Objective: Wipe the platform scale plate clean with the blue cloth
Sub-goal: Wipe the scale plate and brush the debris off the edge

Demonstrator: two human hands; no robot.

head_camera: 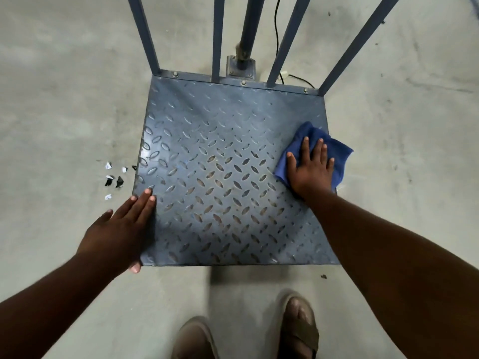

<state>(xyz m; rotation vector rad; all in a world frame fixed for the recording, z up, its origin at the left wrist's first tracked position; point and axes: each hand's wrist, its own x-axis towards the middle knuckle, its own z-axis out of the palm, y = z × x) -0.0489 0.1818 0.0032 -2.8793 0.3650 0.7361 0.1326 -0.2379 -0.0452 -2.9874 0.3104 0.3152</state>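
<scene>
The platform scale plate (223,161) is a blue-grey metal square with a raised diamond tread, lying low on the concrete floor. The blue cloth (337,151) lies bunched on the plate's right edge, partly hanging past it. My right hand (311,169) presses flat on the cloth with fingers spread and straight. My left hand (121,229) rests flat on the plate's near left edge, fingers straight, thumb below the near corner.
Blue metal bars (219,37) and a round post (248,29) rise from the plate's far edge, with a black cable (300,79) behind. Several small black and white scraps (114,177) lie on the floor left of the plate. My sandalled feet (298,330) stand just before it.
</scene>
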